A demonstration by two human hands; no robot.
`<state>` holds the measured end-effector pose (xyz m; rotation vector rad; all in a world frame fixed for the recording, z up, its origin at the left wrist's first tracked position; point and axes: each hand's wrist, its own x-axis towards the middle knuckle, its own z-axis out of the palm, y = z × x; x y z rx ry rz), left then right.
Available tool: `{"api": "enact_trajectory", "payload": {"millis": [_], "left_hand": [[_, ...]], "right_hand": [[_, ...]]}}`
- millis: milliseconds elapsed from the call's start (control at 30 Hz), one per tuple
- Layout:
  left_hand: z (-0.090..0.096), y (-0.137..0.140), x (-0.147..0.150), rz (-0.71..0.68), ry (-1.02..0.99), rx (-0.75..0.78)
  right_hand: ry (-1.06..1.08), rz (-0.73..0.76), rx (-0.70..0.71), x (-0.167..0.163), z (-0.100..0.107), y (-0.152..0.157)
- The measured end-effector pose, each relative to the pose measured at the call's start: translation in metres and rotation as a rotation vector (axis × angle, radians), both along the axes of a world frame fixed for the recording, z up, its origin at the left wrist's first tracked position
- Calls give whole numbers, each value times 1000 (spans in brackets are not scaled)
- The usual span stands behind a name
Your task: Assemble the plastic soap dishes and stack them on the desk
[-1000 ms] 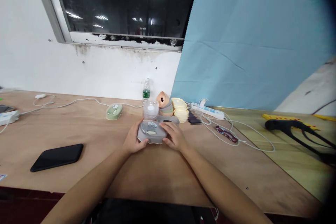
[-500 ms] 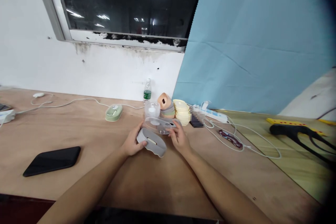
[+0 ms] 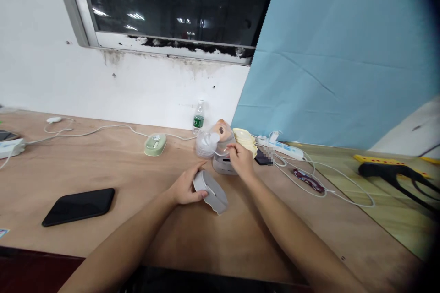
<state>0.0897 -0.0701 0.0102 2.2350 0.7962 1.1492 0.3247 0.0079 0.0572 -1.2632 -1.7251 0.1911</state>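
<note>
My hands were apart over the wooden table (image 3: 137, 174). My left hand (image 3: 189, 186) was closed on a grey shell (image 3: 212, 193), thumb on the near side and fingers behind, so that the shell leaned over with its slot facing up and its wavy edge toward me. My right hand (image 3: 241, 161), farther out, pinched a clear cover (image 3: 222, 147) by its edge, tilted up. Just below that hand sat another grey shell, the slotted one (image 3: 222, 165), partly hidden by my fingers.

Beyond my right hand's fingertips were an orange shell (image 3: 222, 129) and, to their left, some clear covers in a stack (image 3: 205, 145); just behind the hand stood a yellow stack (image 3: 244, 138). A bottle with a green label (image 3: 198, 120) was farther out, past both hands. Well to the left of my left hand lay a black phone (image 3: 79, 207), and out beyond that hand, a green case (image 3: 155, 145).
</note>
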Motion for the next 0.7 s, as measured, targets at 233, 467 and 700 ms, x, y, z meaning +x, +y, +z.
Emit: {"api": "enact_trajectory", "payload": {"millis": [233, 467, 700], "left_hand": [[-1, 2, -2, 23, 10, 14], [-1, 2, -2, 26, 8, 31], [-2, 3, -3, 45, 16, 38]], "right_hand": [[-120, 194, -126, -23, 40, 29], [-382, 140, -47, -46, 36, 45], [-470, 130, 2, -54, 16, 52]]}}
